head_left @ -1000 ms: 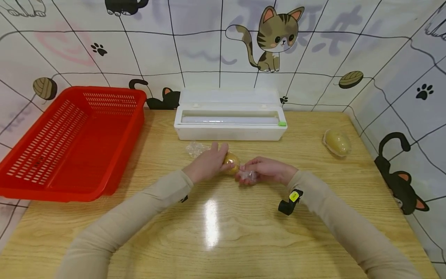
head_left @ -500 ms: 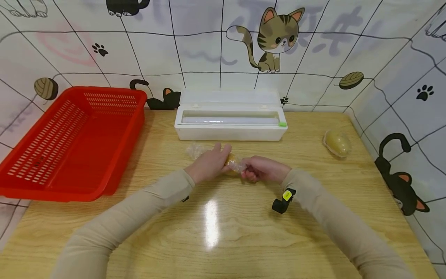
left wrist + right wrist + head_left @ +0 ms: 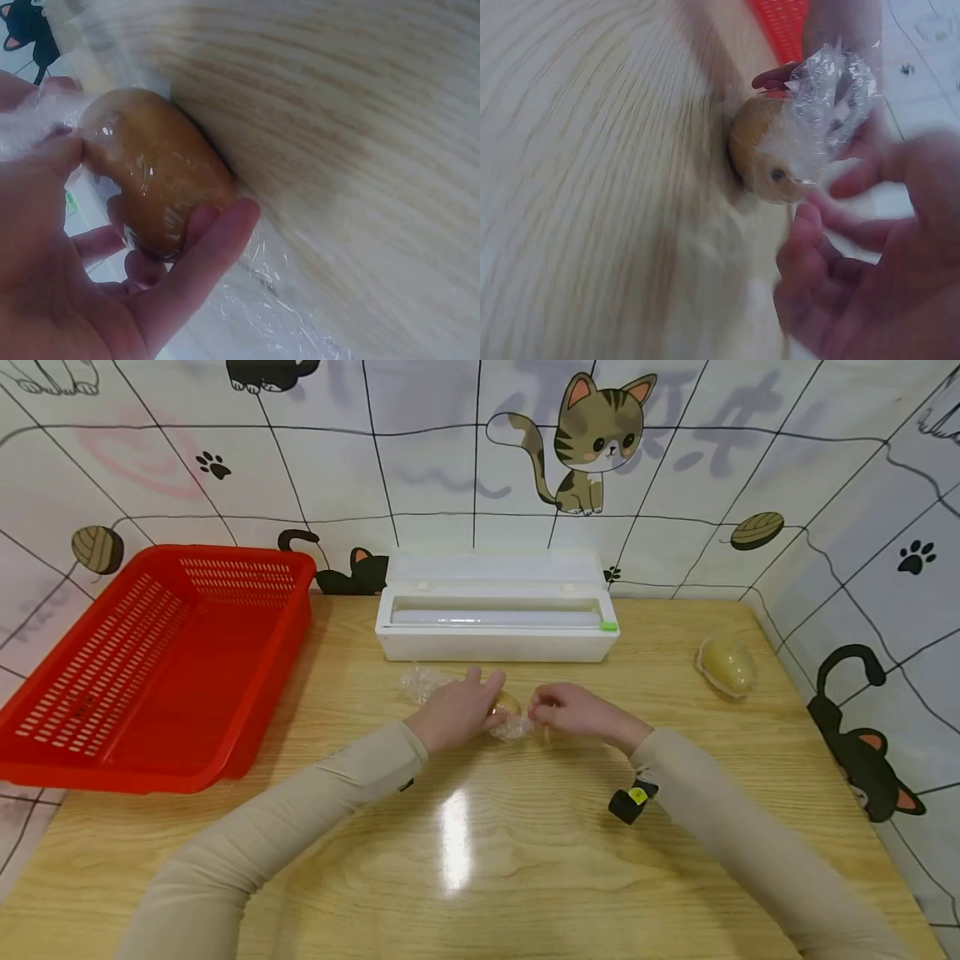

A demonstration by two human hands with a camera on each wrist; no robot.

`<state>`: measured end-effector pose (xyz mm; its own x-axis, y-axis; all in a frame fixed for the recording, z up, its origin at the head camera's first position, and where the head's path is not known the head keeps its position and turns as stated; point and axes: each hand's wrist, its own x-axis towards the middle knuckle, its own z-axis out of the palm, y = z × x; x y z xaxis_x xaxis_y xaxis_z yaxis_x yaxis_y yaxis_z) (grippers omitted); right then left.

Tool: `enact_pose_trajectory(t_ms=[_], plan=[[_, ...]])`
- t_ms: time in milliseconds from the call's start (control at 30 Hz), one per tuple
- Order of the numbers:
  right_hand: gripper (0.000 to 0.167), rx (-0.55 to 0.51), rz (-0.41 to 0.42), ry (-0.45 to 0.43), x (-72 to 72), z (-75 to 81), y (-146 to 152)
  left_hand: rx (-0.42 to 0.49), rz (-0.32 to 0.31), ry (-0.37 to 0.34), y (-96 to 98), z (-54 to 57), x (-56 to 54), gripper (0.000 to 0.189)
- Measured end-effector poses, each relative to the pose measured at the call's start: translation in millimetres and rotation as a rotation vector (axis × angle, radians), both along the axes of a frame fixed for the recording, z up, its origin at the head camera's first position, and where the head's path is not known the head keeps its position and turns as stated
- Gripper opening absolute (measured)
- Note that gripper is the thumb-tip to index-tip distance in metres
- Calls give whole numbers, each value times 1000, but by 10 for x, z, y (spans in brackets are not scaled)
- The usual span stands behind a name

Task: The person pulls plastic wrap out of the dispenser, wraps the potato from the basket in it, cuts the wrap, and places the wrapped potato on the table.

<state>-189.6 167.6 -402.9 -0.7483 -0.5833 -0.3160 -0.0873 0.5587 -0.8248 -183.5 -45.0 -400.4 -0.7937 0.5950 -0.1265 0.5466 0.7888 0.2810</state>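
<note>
A smooth, rounded yellow-brown fruit (image 3: 161, 161), wrapped in clear cling film, lies low over the table. My left hand (image 3: 457, 714) grips it from the left, thumb and fingers around its sides. Loose film (image 3: 422, 682) sticks out beyond that hand, and more film (image 3: 829, 97) bunches up at the fruit's right end. A small dark spot shows on that end in the right wrist view. Close by, my right hand (image 3: 573, 714) has bent fingers at the film's edge, with a gap between thumb and fingers; it is blurred in the right wrist view.
Behind the hands stands a white cling film box (image 3: 495, 647), lid up, roll inside. A red plastic basket (image 3: 258, 710) occupies the left side. Another film-wrapped yellow fruit (image 3: 727, 668) rests at the back right of the wooden table (image 3: 525, 877). Cat-patterned walls border the back and right.
The right hand pulled the film at the fruit's right end toward the left hand, then drew back slightly to the right. The left hand shifted a little right, keeping its grip on the fruit.
</note>
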Motion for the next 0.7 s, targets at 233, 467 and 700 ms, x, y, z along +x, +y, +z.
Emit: enact_pose_trajectory(t_ms=[233,467,700], plan=[[40,209,275,616,187,-55,-12,18,14,-59,5,19,-51,42],[32,298,305,1073,222,-139,-78,38,45,-102,-16,33,-58,42],[23,35,229,1018,152,-262,29,49,108,-111,-5,23,-48,46]])
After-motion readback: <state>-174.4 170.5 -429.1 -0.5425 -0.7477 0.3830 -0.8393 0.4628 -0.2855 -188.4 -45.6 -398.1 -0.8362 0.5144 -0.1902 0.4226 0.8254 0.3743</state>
